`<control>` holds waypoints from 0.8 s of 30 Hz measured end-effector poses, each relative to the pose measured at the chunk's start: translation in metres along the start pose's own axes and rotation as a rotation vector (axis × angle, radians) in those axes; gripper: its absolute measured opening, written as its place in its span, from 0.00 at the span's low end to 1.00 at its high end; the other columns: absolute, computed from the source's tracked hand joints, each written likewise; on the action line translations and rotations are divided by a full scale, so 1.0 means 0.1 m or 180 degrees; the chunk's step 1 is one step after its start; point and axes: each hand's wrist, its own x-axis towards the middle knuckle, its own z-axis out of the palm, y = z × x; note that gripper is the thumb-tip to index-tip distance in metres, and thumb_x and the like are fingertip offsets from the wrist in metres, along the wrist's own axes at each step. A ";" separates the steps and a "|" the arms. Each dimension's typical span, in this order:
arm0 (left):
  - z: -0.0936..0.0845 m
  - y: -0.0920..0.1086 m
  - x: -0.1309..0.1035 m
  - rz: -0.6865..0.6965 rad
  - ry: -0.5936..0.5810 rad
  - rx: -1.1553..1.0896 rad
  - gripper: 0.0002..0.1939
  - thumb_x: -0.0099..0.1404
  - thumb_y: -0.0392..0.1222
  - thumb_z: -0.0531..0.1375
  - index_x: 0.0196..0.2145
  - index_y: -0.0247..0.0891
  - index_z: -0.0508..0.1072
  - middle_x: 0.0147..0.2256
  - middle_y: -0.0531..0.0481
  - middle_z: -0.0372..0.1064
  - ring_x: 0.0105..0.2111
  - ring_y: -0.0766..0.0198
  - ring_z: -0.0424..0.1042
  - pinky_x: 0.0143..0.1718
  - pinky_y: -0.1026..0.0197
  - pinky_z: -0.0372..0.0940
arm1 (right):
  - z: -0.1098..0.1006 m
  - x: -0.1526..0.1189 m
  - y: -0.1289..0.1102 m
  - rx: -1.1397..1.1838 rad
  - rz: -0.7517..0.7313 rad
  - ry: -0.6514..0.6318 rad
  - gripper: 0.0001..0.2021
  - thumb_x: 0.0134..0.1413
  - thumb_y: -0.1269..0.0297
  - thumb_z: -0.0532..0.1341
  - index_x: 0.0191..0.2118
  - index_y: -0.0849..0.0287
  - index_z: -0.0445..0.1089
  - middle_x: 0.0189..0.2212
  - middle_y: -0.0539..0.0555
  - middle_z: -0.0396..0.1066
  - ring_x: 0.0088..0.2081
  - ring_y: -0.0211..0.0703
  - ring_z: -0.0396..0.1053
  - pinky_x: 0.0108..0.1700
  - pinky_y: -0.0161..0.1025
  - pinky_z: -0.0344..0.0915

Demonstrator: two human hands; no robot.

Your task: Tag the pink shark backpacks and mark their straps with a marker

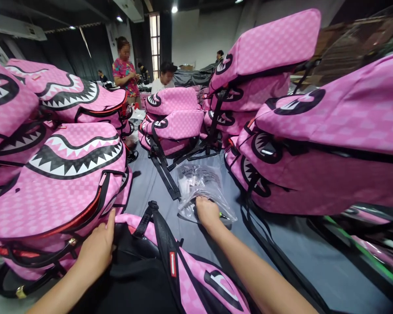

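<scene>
A pink and black backpack [196, 270] with dark straps lies nearest to me at the bottom centre. At its upper left edge rests my left hand [100, 244], index finger stretched out and its other fingers partly hidden. My right hand [207, 211] reaches to the clear plastic bag [199, 179] on the grey table [150, 183]; its fingers are curled at the bag's opening, and what they hold, if anything, is hidden. Beside that hand, a small yellow-green and black item [223, 216] shows through the plastic.
Pink shark-mouth backpacks [75, 152] are piled at the left, with more stacks at the centre back [180, 124] and right [330, 174]. Black straps trail over the table. A person in a colourful shirt [124, 72] stands behind; other people are further back.
</scene>
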 end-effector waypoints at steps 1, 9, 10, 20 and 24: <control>-0.01 0.00 0.00 0.0002 -0.0024 -0.0003 0.45 0.62 0.30 0.55 0.69 0.28 0.32 0.44 0.38 0.66 0.46 0.51 0.70 0.42 0.57 0.63 | 0.01 -0.05 0.03 -0.0004 -0.0036 -0.0007 0.15 0.62 0.78 0.49 0.44 0.69 0.73 0.39 0.68 0.74 0.41 0.53 0.76 0.38 0.39 0.68; -0.22 0.03 -0.16 0.0065 -0.0030 -0.0068 0.43 0.62 0.32 0.56 0.68 0.26 0.36 0.45 0.34 0.67 0.46 0.49 0.70 0.42 0.56 0.65 | -0.35 -0.56 0.24 0.0368 0.0077 0.0476 0.15 0.59 0.74 0.52 0.47 0.61 0.73 0.43 0.60 0.76 0.41 0.48 0.75 0.39 0.37 0.65; -0.27 0.07 -0.21 0.0095 0.0019 -0.0086 0.44 0.61 0.31 0.56 0.68 0.27 0.36 0.45 0.34 0.67 0.46 0.49 0.70 0.42 0.56 0.65 | -0.45 -0.63 0.26 0.0733 0.0209 0.0627 0.13 0.59 0.71 0.54 0.45 0.60 0.74 0.39 0.59 0.77 0.39 0.48 0.75 0.37 0.37 0.65; -0.60 0.59 -0.30 0.0692 0.0997 -0.0877 0.34 0.66 0.37 0.57 0.67 0.37 0.51 0.45 0.38 0.69 0.46 0.50 0.70 0.46 0.51 0.66 | -1.42 -1.30 -0.03 0.4141 0.0176 0.1101 0.17 0.46 0.52 0.68 0.35 0.61 0.72 0.17 0.46 0.66 0.17 0.37 0.64 0.18 0.31 0.59; -0.47 0.57 -0.44 0.0988 0.1988 -0.2323 0.23 0.67 0.43 0.57 0.59 0.39 0.65 0.59 0.39 0.61 0.60 0.50 0.59 0.60 0.46 0.56 | -1.49 -1.60 -0.21 0.2913 -0.1391 0.2031 0.05 0.57 0.68 0.60 0.39 0.57 0.74 0.35 0.54 0.75 0.33 0.41 0.74 0.35 0.37 0.72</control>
